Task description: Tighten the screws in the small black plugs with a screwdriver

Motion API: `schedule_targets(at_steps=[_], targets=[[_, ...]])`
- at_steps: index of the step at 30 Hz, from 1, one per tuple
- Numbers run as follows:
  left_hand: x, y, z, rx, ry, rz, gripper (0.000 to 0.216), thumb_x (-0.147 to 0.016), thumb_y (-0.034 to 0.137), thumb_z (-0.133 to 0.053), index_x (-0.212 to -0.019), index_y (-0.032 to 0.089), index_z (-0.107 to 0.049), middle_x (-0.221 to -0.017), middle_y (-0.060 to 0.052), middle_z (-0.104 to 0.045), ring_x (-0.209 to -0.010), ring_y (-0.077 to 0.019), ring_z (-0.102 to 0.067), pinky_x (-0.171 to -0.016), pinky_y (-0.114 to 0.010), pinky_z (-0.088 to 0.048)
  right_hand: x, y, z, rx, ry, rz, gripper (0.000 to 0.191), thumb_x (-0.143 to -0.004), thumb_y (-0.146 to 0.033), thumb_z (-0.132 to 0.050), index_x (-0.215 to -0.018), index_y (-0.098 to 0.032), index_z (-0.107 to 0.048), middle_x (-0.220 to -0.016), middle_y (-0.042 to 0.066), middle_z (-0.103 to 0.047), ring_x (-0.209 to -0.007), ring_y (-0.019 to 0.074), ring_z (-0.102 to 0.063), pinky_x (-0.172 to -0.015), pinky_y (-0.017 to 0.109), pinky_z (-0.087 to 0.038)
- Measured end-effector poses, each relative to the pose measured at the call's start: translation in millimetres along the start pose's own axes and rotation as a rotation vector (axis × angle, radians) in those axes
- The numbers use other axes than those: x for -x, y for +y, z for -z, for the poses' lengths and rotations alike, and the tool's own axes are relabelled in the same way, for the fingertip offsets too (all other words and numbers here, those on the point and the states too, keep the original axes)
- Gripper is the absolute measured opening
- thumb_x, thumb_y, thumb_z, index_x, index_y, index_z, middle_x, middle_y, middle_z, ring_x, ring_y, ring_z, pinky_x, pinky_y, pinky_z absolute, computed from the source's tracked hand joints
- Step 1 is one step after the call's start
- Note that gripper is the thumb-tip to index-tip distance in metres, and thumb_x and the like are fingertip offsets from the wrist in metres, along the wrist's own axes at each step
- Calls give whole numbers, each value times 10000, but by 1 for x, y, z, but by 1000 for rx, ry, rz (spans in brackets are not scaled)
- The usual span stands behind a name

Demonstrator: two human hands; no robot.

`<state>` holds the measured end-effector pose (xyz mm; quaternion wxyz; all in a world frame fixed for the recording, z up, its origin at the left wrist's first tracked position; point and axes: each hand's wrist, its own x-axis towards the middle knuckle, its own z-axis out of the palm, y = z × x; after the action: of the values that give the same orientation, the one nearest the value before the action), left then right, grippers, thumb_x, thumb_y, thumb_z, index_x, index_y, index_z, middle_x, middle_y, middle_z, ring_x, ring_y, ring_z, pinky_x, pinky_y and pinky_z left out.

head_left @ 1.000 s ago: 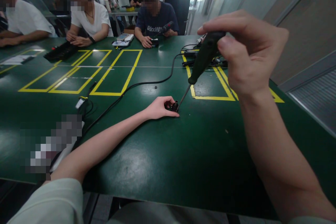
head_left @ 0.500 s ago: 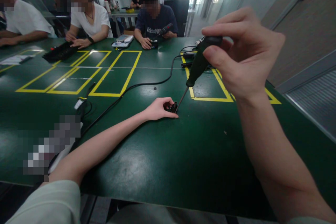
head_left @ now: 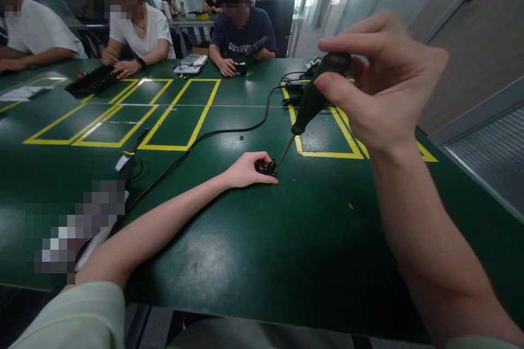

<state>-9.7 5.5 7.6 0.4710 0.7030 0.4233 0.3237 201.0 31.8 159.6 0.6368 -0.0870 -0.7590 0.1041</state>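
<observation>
Your left hand (head_left: 245, 169) pinches the small black part (head_left: 271, 168) between thumb and fingers, low against the worktop (head_left: 254, 251), probably to steady it under the slanted screwdriver (head_left: 311, 102); your right hand (head_left: 387, 82) pinches the handle near its top end, thumb against index finger, likely to guide and turn it, though the tip's seating is too small to tell. Beyond the left fingers a black cable (head_left: 229, 130) curves across, clear of the part, and dark gear (head_left: 291, 102) lies past the screwdriver, partly hidden by it.
</observation>
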Motion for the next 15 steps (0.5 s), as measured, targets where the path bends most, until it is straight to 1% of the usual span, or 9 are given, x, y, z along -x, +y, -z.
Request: schedule_targets(at_steps=[2, 4, 6, 9, 12, 13, 15], targets=[[0, 0, 0, -10, -1, 2, 430, -637, 404, -937, -874, 160, -674, -861, -15, -704, -792, -167, -615, -767, -311, -475, 0, 1, 0, -30, -6, -9, 280, -870, -280, -783, -1140, -353, -797, -988, 15, -769, -909, 148, -726, -753, 291, -612], [0, -1, 0, -23, -2, 7, 431, -640, 411, -934, -875, 160, -673, -866, -17, -703, -797, -169, -613, -769, -311, -474, 0, 2, 0, -42, -6, -3, 224, -909, -303, -741, -1122, -346, -799, -994, 11, -796, -932, 168, -753, -789, 323, -629], [0, -1, 0, -28, 1, 10, 435, -639, 420, -932, -870, 161, -670, -862, -16, -700, -794, -169, -607, -770, -312, -473, 0, 3, -1, -12, 5, 28, 191, -907, -312, -742, -1081, -346, -812, -1003, 17, -796, -940, 167, -737, -750, 315, -612], [1, -1, 0, -21, 3, 9, 435, -634, 420, -931, -867, 165, -666, -852, -12, -697, -787, -169, -607, -769, -313, -474, -1, 4, -1, 61, 47, 70, 213, -857, -325, -798, -1064, -365, -819, -966, 21, -758, -920, 158, -677, -676, 291, -569], [1, 0, 0, -19, 3, 7, 431, -633, 416, -932, -862, 166, -666, -850, -13, -700, -789, -171, -612, -769, -312, -475, -1, 3, -1, 62, 41, 16, 235, -876, -372, -780, -1110, -370, -807, -955, 15, -755, -888, 155, -685, -643, 281, -569], [1, 0, 0, -21, 3, 6, 430, -633, 414, -933, -861, 166, -667, -852, -14, -701, -790, -171, -613, -769, -312, -475, -1, 2, -1, 40, 28, -5, 234, -895, -389, -759, -1123, -365, -803, -967, 13, -768, -889, 159, -703, -658, 287, -583], [0, 0, 0, -20, 1, 6, 429, -633, 412, -932, -862, 164, -667, -859, -15, -705, -795, -172, -619, -769, -311, -476, 0, 1, -1, -4, 12, -12, 212, -932, -390, -716, -1118, -349, -808, -986, 14, -793, -909, 168, -731, -751, 321, -616]])
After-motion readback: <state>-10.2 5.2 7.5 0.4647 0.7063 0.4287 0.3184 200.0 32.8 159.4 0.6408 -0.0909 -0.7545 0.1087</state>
